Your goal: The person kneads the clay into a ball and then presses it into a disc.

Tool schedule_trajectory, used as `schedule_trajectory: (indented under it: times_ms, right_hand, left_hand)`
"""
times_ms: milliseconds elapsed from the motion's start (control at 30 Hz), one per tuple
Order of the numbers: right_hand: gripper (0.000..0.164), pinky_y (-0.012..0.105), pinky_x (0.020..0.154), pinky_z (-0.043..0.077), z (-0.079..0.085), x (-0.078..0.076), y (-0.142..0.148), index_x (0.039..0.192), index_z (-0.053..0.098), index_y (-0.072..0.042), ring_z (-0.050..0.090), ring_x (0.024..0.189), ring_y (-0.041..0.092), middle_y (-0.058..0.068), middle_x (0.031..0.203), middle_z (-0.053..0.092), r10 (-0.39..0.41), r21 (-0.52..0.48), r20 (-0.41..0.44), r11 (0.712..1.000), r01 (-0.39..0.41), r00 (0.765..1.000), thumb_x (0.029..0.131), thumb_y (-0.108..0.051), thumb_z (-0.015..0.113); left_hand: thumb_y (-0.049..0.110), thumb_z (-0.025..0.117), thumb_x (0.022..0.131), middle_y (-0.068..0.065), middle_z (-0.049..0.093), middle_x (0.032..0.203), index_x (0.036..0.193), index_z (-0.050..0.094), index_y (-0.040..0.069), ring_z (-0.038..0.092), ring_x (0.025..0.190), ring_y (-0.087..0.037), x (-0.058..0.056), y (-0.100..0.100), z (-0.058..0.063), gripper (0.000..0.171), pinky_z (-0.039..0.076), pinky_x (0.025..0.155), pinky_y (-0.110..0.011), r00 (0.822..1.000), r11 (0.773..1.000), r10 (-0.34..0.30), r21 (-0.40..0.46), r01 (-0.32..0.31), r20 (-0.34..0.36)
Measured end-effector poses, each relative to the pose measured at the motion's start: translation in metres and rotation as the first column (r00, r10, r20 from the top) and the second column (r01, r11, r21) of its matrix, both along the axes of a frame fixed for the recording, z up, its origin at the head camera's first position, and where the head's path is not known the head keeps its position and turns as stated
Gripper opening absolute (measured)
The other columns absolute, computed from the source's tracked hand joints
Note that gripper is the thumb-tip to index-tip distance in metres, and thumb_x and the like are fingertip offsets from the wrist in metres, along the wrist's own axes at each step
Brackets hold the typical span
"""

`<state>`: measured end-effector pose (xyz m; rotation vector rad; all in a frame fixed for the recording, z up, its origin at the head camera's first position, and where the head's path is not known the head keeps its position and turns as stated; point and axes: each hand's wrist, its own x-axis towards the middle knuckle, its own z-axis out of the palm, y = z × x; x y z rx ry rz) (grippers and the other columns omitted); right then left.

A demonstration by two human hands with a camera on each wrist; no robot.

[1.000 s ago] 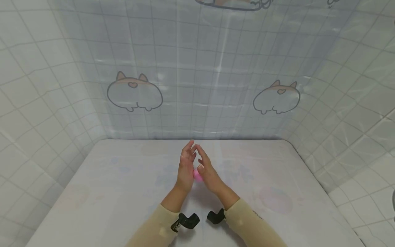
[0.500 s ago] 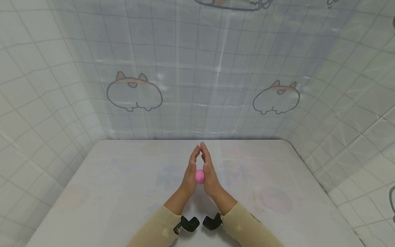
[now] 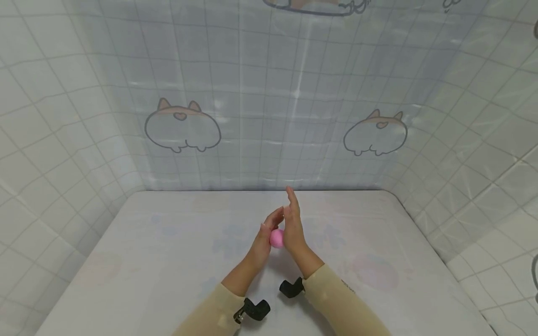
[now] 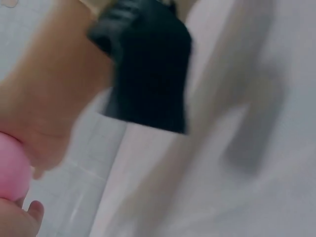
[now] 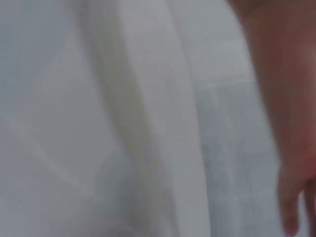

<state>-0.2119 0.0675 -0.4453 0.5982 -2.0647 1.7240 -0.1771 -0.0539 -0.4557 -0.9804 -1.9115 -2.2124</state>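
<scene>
A printed corgi rump (image 3: 182, 127) marks the gridded wall covering (image 3: 252, 93) behind the pale counter (image 3: 147, 266). Next, the left hand (image 3: 262, 239) has its fingers gently bent, palm against a pink ball (image 3: 276, 238). The ball sits between both palms, above the counter. The right hand (image 3: 295, 231) lies flat along its other side, fingers extended. Farther right is another corgi print (image 3: 375, 135).

Muted, even light fills the head view, with pale vertical glare streaks on the wall covering (image 3: 299, 84) at upper centre and soft shadows on the table (image 3: 168, 252) at lower centre. The pink ball (image 3: 276, 238) reads clearly there. The left wrist view softens the black mount's (image 4: 150, 74) edges; the right wrist view (murkiest of all) smears a forearm (image 5: 286, 89) at upper right.
</scene>
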Motion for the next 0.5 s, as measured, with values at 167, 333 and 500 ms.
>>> schedule_trajectory:
  times_ms: [167, 333, 500]
  right_hand:
    - [0.071, 0.067, 0.115, 0.008, -0.008, -0.001, 0.001, 0.161, 0.02, -0.015, 0.014, 0.151, 0.03, 0.006, 0.166, 0.018, 0.084, -0.001, 0.097, 0.996, -0.085, 0.992, 0.105, -0.059, 0.023]
    - [0.079, 0.066, 0.115, 0.005, -0.015, 0.004, -0.003, 0.161, 0.014, -0.014, 0.011, 0.151, 0.033, 0.01, 0.166, 0.014, 0.229, -0.094, 0.191, 0.972, -0.215, 0.954, 0.102, -0.065, 0.021]
    - [0.078, 0.062, 0.117, 0.012, -0.014, 0.01, -0.01, 0.161, 0.014, -0.009, 0.017, 0.149, 0.035, 0.013, 0.165, 0.016, 0.306, -0.135, 0.112, 0.947, -0.291, 0.945, 0.104, -0.062, 0.018]
  left_hand:
    - [0.058, 0.007, 0.105, -0.026, 0.018, 0.161, 0.156, 0.019, -0.002, 0.014, 0.148, -0.044, 0.0, -0.002, 0.008, 0.08, 0.005, 0.115, -0.066, 0.999, 0.996, -0.03, 0.087, 0.027, 0.03]
    - [0.056, 0.008, 0.106, -0.021, 0.013, 0.164, 0.157, 0.017, -0.002, 0.011, 0.149, -0.042, -0.002, -0.003, 0.013, 0.078, 0.002, 0.115, -0.065, 1.0, 0.993, 0.016, 0.119, -0.016, 0.005]
    - [0.053, 0.009, 0.107, -0.02, 0.013, 0.165, 0.157, 0.018, -0.003, 0.008, 0.151, -0.036, -0.007, -0.001, 0.013, 0.075, 0.003, 0.117, -0.063, 0.991, 0.989, 0.123, 0.09, -0.118, -0.057]
